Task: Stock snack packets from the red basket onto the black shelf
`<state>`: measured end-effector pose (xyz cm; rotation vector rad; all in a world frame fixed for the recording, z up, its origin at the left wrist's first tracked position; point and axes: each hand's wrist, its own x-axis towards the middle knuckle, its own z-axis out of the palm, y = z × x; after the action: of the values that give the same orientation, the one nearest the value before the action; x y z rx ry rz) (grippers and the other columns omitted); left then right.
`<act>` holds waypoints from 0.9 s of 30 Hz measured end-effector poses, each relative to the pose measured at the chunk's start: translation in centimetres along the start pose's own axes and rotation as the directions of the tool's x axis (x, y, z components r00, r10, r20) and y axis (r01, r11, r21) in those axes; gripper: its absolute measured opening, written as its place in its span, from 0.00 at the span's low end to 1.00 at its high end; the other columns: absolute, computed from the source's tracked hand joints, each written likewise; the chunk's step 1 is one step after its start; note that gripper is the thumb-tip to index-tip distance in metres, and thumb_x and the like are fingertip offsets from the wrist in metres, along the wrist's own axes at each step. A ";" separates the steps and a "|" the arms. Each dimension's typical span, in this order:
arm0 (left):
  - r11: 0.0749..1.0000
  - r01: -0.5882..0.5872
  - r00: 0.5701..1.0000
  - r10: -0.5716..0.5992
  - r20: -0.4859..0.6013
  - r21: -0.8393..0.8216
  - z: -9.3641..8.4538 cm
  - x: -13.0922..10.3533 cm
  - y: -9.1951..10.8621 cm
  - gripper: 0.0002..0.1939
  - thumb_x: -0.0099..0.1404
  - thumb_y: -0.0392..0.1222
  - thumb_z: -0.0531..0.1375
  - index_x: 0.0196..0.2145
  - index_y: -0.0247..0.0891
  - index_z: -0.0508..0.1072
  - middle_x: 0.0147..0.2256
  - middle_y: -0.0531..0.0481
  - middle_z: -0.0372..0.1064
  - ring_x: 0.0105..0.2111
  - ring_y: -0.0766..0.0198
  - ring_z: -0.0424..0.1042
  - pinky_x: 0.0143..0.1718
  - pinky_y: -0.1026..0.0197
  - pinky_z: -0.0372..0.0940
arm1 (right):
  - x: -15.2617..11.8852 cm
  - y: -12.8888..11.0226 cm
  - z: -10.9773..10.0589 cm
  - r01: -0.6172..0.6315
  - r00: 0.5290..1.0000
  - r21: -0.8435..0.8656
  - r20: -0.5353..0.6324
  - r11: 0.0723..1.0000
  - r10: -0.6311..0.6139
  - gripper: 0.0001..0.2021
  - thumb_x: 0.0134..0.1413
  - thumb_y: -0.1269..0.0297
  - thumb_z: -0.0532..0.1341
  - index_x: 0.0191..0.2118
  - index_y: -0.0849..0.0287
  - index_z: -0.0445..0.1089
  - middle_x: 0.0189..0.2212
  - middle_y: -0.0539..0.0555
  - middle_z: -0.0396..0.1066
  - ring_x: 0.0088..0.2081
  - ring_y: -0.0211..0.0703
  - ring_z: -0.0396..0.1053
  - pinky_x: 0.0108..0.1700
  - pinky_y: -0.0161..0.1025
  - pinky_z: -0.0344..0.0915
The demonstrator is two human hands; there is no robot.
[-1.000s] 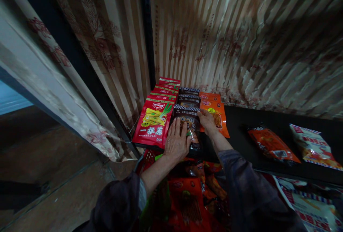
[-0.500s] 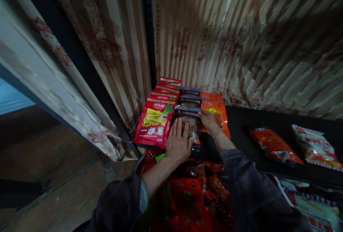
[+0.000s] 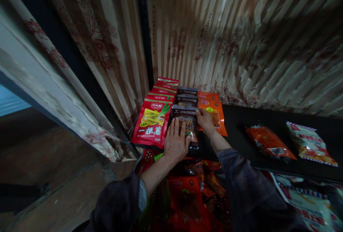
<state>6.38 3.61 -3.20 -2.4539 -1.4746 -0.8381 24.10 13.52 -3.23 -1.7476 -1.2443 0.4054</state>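
Note:
A black snack bag with a checkered top edge lies at the front of a short row of matching bags. My left hand rests flat on its lower left part, fingers extended and slightly apart. With thumb and fingers, my right hand pinches the bag's upper right edge. Left of this row, red snack bags with a scallion picture overlap one another. Orange snack bags lie to the right, partly behind my right hand.
The bags rest on a black shelf. Farther right are an orange-and-black bag and a white-and-red bag. Below, a red basket holds several packets. A dark post and striped curtain stand behind.
The view has shifted slightly, so everything sits a little farther left. Both hands stay on the black bag, nearly unmoved relative to it.

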 end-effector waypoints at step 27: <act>1.000 0.007 1.000 -0.007 0.019 -0.007 0.2 0.4 -0.2 0.26 0.70 0.43 0.50 0.62 0.30 0.61 0.66 0.32 0.51 0.68 0.48 0.46 0.62 0.43 0.56 | -8.0 3.0 -8.2 0.440 0.897 -0.426 0.180 0.790 -0.403 0.21 0.61 0.65 0.51 0.55 0.61 0.71 0.59 0.63 0.66 0.65 0.59 0.55 0.60 0.60 0.59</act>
<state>6.41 4.07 -3.14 -2.4696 -1.4901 -0.8253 28.11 2.38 -3.23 -1.7658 -1.8540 -0.1008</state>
